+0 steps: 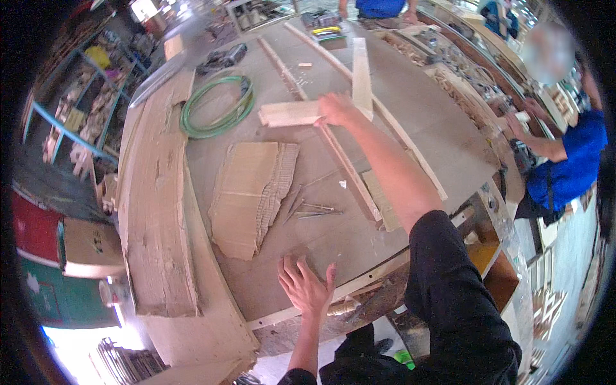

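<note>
My right hand (337, 109) reaches far across the worktable (301, 154), its fingers closed on an L-shaped piece of pale wood (289, 114) near its corner. One arm of that piece points left, the other (361, 67) away from me. Beneath it run two long wooden strips (350, 170) (410, 146), lying roughly side by side. At the table's near edge my left hand (303, 285) holds nothing, fingers spread over the surface. Between the hands lie several long nails or screws (314, 212) and a torn sheet of cardboard (244, 192).
A green hose coil (205, 135) and a dark power tool (221, 58) occupy the far left. Long cardboard (157, 205) covers the left side. A co-worker in blue (571, 163) is at the right, another (382, 8) at the far end. Blue-framed shelves (70, 138) stand left.
</note>
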Motion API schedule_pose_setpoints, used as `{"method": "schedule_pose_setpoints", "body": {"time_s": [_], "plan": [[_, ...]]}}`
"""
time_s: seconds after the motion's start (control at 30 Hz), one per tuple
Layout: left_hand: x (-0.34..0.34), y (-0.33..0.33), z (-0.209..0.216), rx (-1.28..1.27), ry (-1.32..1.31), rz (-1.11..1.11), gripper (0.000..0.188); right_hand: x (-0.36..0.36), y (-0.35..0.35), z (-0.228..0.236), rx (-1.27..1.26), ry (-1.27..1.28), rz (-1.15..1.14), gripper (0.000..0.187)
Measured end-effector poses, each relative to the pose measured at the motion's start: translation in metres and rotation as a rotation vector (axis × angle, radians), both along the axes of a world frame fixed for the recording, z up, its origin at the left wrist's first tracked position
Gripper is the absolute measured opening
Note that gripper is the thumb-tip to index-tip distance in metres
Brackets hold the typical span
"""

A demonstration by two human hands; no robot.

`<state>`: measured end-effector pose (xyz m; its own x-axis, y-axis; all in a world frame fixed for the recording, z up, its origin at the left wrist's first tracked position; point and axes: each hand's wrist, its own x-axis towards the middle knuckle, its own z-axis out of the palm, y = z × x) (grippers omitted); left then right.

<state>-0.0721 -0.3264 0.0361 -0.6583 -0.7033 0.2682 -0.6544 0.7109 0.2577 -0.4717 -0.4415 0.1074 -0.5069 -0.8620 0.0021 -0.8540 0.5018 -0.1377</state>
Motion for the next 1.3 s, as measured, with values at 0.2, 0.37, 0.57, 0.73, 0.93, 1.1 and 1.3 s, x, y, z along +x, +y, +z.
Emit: {"method": "schedule_pose_setpoints", "body": {"time_s": [0.2, 0.37, 0.57, 0.73, 0.93, 1.1, 1.3], "plan": [[0.005, 0.005, -0.006, -0.004, 0.073, -0.009, 0.06, 0.044, 0.051, 0.056, -0.163, 0.039, 0.339, 0.069], [0.006, 0.012, 0.017, 0.117, 0.474, -0.185, 0.067, 0.099, 0.135, 0.209, -0.215, -0.018, 0.422, 0.084], [-0.048, 0.087, 0.154, 0.07, 0.889, -0.649, 0.091, 0.205, 0.317, 0.355, -0.443, -0.2, 0.382, 0.086], [-0.049, 0.161, 0.214, 0.495, 0.584, -1.164, 0.081, 0.319, 0.488, 0.402, -0.633, -0.499, 0.229, 0.082], [0.017, 0.297, 0.142, 0.593, 0.112, -1.658, 0.055, 0.444, 0.668, 0.367, -0.505, -0.502, -0.145, 0.071], [0.104, 0.403, 0.104, 0.522, -0.124, -1.855, 0.051, 0.578, 0.763, 0.25, -0.498, 0.01, -0.695, 0.078], [0.134, 0.472, 0.038, 0.144, -0.089, -2.042, 0.045, 0.703, 0.8, 0.096, -0.692, 0.534, -1.508, 0.085]]}}
